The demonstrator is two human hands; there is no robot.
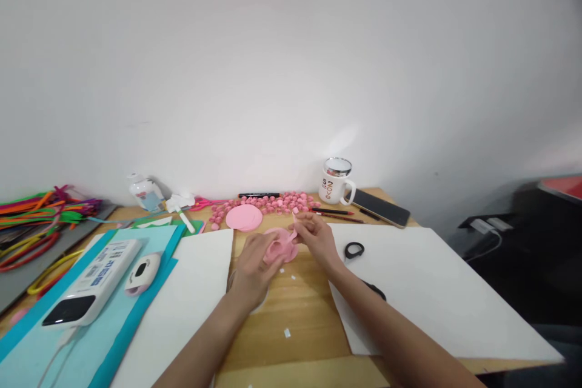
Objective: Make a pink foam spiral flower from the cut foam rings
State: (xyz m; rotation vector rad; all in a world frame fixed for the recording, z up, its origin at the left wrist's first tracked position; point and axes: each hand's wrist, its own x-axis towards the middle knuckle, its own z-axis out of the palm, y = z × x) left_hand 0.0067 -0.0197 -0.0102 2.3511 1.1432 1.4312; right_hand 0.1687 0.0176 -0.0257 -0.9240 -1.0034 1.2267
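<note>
Over the middle of the table, my left hand [253, 267] holds a round pink paper piece [275, 250] by its left side, thumb and fingers curled around it. My right hand [315, 239] is at the right edge of this piece, its fingertips pinching a narrow pink strip [294, 229]. Whether the strip is joined to the round piece I cannot tell. Just beyond lie flat pink paper circles [244, 217] and a heap of small pink balls [291, 200]. Scissors with black handles [354, 249] lie partly hidden beneath my right forearm.
White sheets [409, 291] lie on both sides. At the back right stand a white mug [335, 180] and a phone [382, 207]. On the left are a power bank [95, 282] on blue sheets, a small white device [143, 273], a bottle [146, 193] and colourful pipe cleaners [45, 215].
</note>
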